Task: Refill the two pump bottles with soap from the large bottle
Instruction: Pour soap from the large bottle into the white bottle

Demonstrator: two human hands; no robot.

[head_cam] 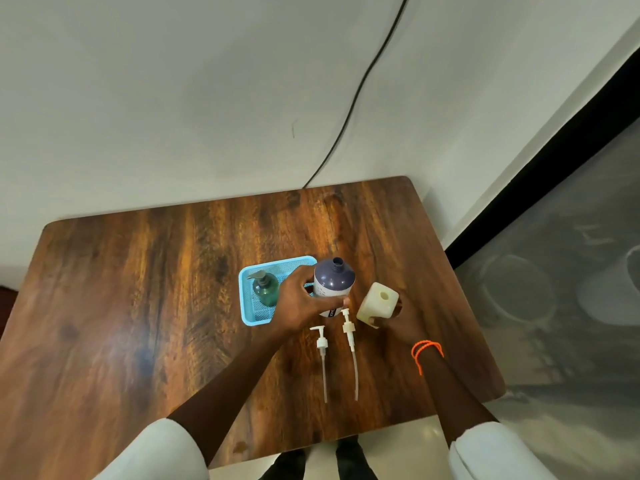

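My left hand (301,301) grips a tall bottle with a dark purple top and white body (334,284), uncapped and upright on the wooden table (138,306). My right hand (398,318) holds a cream square bottle (377,301), its round opening uncovered, tilted a little toward the purple bottle. Two white pump heads with long dip tubes lie on the table in front of the bottles, the left pump (322,355) and the right pump (350,348). A green pump bottle (266,287) with its pump on stands in a blue mesh basket (247,313).
The blue basket sits just left of the purple bottle, behind my left hand. A black cable (360,88) runs down the white wall behind the table. The table's right edge is near my right wrist, with grey floor beyond.
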